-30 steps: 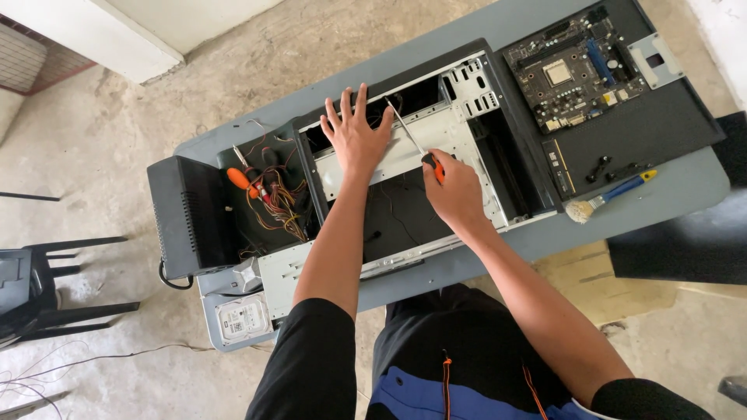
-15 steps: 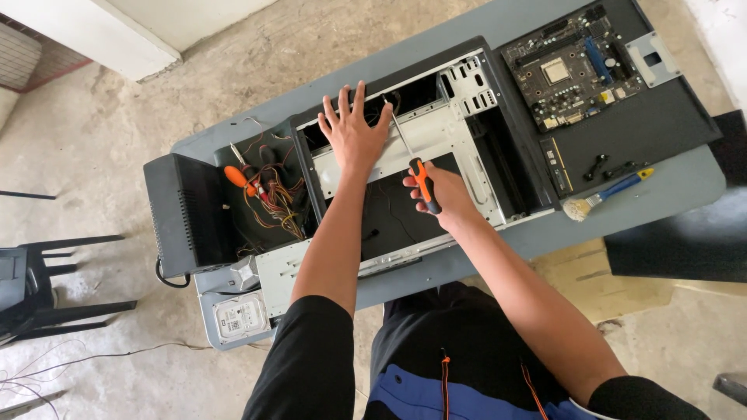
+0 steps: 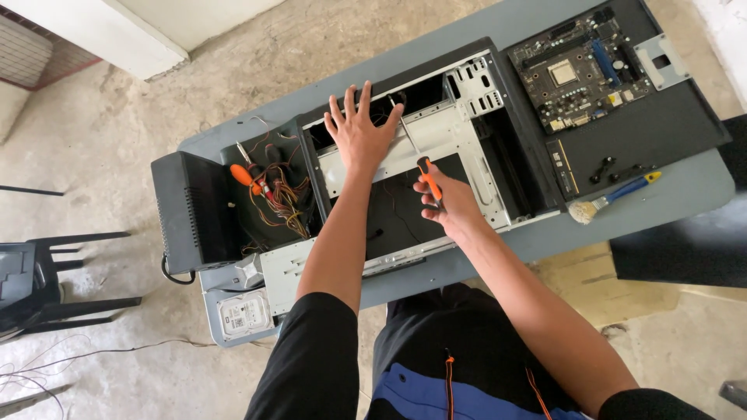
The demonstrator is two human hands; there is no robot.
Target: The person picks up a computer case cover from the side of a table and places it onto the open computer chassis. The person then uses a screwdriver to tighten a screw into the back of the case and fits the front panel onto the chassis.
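My left hand (image 3: 359, 136) lies flat, fingers spread, on the metal tray of the open computer case (image 3: 475, 117) on the grey worktop (image 3: 685, 190). My right hand (image 3: 447, 204) closes its grip around the orange-handled screwdriver (image 3: 424, 173), its shaft pointing into the case.

left hand (image 3: 359, 134) pressing flat, fingers spread, on open PC case (image 3: 467, 148) | right hand (image 3: 445, 204) gripping orange-handled screwdriver (image 3: 426, 177), shaft angling into case | motherboard (image 3: 583, 74) and brush (image 3: 611, 198) lying on grey table (image 3: 685, 190)
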